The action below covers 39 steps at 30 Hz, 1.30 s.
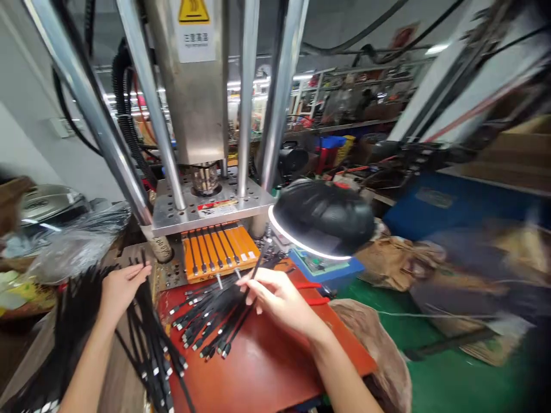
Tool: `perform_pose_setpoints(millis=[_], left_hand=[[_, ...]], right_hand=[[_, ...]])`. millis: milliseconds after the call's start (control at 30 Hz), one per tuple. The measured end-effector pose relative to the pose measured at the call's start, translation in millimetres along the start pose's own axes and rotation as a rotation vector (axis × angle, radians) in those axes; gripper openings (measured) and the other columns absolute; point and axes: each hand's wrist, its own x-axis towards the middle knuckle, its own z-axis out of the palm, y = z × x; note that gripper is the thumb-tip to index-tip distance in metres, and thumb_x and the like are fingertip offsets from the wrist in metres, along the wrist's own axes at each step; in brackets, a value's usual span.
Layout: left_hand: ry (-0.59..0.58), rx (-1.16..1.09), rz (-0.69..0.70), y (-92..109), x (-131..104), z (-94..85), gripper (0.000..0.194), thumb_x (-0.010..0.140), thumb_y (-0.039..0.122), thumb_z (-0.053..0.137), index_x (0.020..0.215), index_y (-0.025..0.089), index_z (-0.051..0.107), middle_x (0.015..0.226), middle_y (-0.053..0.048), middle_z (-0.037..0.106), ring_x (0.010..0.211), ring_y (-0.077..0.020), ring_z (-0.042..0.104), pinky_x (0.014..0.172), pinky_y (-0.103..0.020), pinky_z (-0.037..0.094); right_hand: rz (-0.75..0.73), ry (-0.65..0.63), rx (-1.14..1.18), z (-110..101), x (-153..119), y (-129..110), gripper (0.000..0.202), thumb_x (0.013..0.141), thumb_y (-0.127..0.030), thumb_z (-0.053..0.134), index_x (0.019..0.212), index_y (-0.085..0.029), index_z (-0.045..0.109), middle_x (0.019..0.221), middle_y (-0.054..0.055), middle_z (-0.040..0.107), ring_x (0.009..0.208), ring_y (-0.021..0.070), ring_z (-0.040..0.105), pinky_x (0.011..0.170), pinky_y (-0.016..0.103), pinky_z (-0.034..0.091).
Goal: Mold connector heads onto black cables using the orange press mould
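My left hand (123,289) is closed in a pinch on a thin black cable, above a bundle of black cables (148,344) with pale metal plugs. My right hand (278,295) pinches another black cable (257,265), whose upper end points toward the machine. Below its fingers, a fanned pile of short black cables (215,318) lies on the reddish-brown work mat (258,367). Ahead, an orange fixture (221,252) sits under the press plate (210,209), with several black cables lying side by side in its slots.
Steel posts (148,103) flank the metal press head (200,86), which bears a yellow heat-warning label (194,11). A black domed lamp (325,218) with a lit rim stands at right. More black cables (69,332) and a clear plastic bag (71,252) lie at left.
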Motion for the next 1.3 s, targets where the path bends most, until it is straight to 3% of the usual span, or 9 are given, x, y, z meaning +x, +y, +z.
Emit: perform_pose_setpoints(millis=[100, 200, 300, 433, 567, 767, 967, 1200, 1300], left_hand=[[-0.047, -0.069, 0.028, 7, -6, 0.6, 0.057, 0.079, 0.055, 0.051, 0.107, 0.008, 0.069, 0.100, -0.012, 0.073, 0.082, -0.0259, 0.071, 0.075, -0.034, 0.057], [0.023, -0.021, 0.065, 20, -16, -3.9, 0.049, 0.081, 0.052, 0.052, 0.100, 0.011, 0.073, 0.098, -0.010, 0.073, 0.082, -0.0253, 0.071, 0.073, -0.032, 0.056], [0.118, 0.051, 0.110, 44, -34, -13.3, 0.039, 0.084, 0.048, 0.055, 0.090, 0.015, 0.076, 0.089, -0.009, 0.075, 0.077, -0.0257, 0.071, 0.068, -0.030, 0.053], [0.201, 0.086, 0.242, 80, -58, -24.5, 0.033, 0.088, 0.039, 0.055, 0.099, 0.015, 0.075, 0.088, -0.010, 0.074, 0.062, -0.0214, 0.069, 0.056, -0.026, 0.049], [0.287, -0.071, 0.348, 107, -70, -31.0, 0.028, 0.088, 0.037, 0.058, 0.103, 0.020, 0.073, 0.100, -0.006, 0.072, 0.074, -0.0210, 0.071, 0.063, -0.024, 0.053], [-0.004, -0.397, 0.280, 137, -85, -38.4, 0.027, 0.084, 0.042, 0.063, 0.099, 0.023, 0.074, 0.094, -0.002, 0.074, 0.085, -0.0244, 0.071, 0.069, -0.028, 0.058], [-0.122, -0.400, 0.365, 165, -93, -34.5, 0.025, 0.086, 0.040, 0.060, 0.096, 0.023, 0.076, 0.070, 0.000, 0.074, 0.060, -0.0188, 0.068, 0.050, -0.024, 0.053], [-0.280, -0.704, 0.318, 179, -75, -1.6, 0.023, 0.081, 0.039, 0.067, 0.089, 0.020, 0.077, 0.083, -0.005, 0.075, 0.074, -0.0203, 0.070, 0.066, -0.025, 0.057], [-0.243, -0.890, 0.241, 190, -59, 17.8, 0.028, 0.076, 0.043, 0.072, 0.086, 0.018, 0.076, 0.084, -0.006, 0.075, 0.080, -0.0213, 0.070, 0.075, -0.029, 0.057]], right_hand=[[-0.103, 0.013, -0.201, 9, 0, -11, 0.031, 0.096, -0.041, 0.050, 0.094, -0.017, 0.070, 0.080, 0.004, 0.064, 0.066, 0.0141, 0.060, 0.059, 0.024, 0.051], [-0.148, 0.022, -0.242, 20, 2, -19, 0.031, 0.097, -0.039, 0.048, 0.093, -0.018, 0.069, 0.074, 0.003, 0.062, 0.061, 0.0133, 0.057, 0.056, 0.023, 0.047], [-0.167, -0.021, -0.232, 34, 5, -23, 0.031, 0.098, -0.038, 0.046, 0.086, -0.018, 0.067, 0.067, 0.002, 0.057, 0.057, 0.0135, 0.055, 0.051, 0.022, 0.044], [-0.231, -0.076, -0.251, 49, 12, -30, 0.034, 0.098, -0.036, 0.045, 0.075, -0.017, 0.061, 0.069, 0.003, 0.056, 0.059, 0.0138, 0.055, 0.050, 0.022, 0.043], [-0.270, -0.079, -0.273, 57, 21, -39, 0.039, 0.098, -0.035, 0.044, 0.064, -0.018, 0.052, 0.065, 0.002, 0.054, 0.055, 0.0128, 0.053, 0.049, 0.022, 0.041], [-0.426, -0.006, -0.413, 62, 27, -56, 0.033, 0.097, -0.029, 0.046, 0.069, -0.018, 0.060, 0.055, -0.001, 0.051, 0.047, 0.0107, 0.048, 0.047, 0.021, 0.036], [-0.536, 0.105, -0.487, 66, 26, -66, 0.030, 0.097, -0.029, 0.048, 0.073, -0.018, 0.061, 0.058, 0.000, 0.051, 0.049, 0.0105, 0.046, 0.050, 0.021, 0.037], [-0.459, 0.204, -0.362, 64, 22, -58, 0.031, 0.096, -0.036, 0.049, 0.073, -0.018, 0.059, 0.060, -0.001, 0.049, 0.051, 0.0109, 0.044, 0.049, 0.022, 0.035], [-0.369, 0.260, -0.337, 58, 9, -46, 0.031, 0.095, -0.037, 0.054, 0.071, -0.018, 0.061, 0.062, -0.001, 0.050, 0.055, 0.0113, 0.045, 0.052, 0.022, 0.035]])
